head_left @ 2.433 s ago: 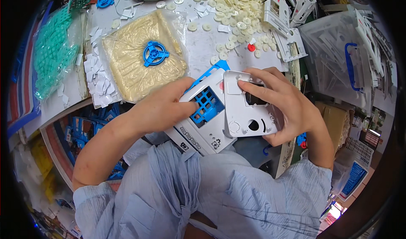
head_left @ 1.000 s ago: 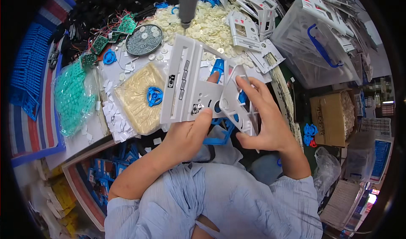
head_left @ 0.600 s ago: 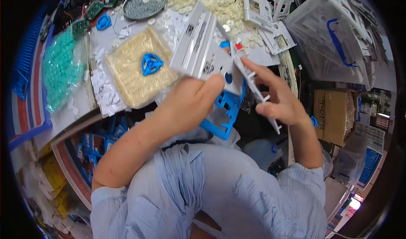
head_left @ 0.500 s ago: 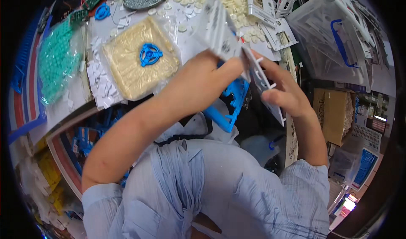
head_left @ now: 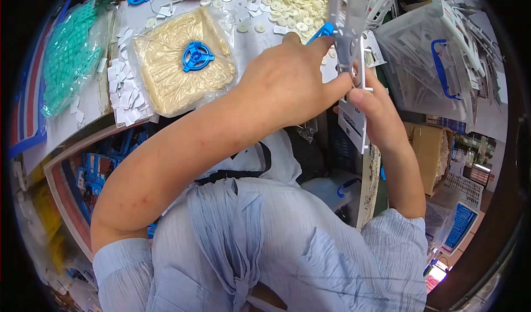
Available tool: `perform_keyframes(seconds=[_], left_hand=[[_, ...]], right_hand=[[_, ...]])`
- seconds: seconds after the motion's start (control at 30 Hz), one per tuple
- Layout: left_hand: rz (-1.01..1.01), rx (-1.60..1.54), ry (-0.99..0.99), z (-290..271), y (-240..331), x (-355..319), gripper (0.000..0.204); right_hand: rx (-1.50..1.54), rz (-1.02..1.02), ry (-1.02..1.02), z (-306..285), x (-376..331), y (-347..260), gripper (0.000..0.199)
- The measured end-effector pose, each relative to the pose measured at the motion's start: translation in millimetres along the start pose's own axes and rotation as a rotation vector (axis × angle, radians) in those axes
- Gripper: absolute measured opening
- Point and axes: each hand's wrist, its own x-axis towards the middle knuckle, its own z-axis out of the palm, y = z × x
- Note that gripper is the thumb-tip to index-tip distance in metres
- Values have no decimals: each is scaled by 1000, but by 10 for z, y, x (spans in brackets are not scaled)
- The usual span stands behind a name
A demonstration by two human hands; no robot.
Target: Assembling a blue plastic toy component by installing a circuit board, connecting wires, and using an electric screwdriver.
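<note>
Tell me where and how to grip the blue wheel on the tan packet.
I'd pinch the blue wheel by its outer ring, coming down from above. It lies on top of the tan packet with nothing over it, and the gaps between ring and hub may let a fingertip hook in. The left forearm crosses on the near side, so the far side looks freer.

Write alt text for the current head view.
The person's right hand holds a white plastic panel nearly edge-on; the left hand touches a blue plastic piece. A blue wheel lies on a bagged yellowish bundle nearby.
</note>
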Motion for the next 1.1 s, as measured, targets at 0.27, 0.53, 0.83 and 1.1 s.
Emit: perform_keyframes(seconds=[0.27,0.53,0.83,1.1], left_hand=[[171,-29,-49,-61,-161,-10,51],[248,-206,70,73,-240,-79,33],[81,-571,6,58,-261,-240,32],[57,-687,182,-266,-424,-265,26]], right_hand=[[-161,-84,34,114,-50,54,92],[-448,-195,75,169,-103,229,102],[-719,-409,161,316,-66,179,111],[-729,-596,230,606,334,6,111]])
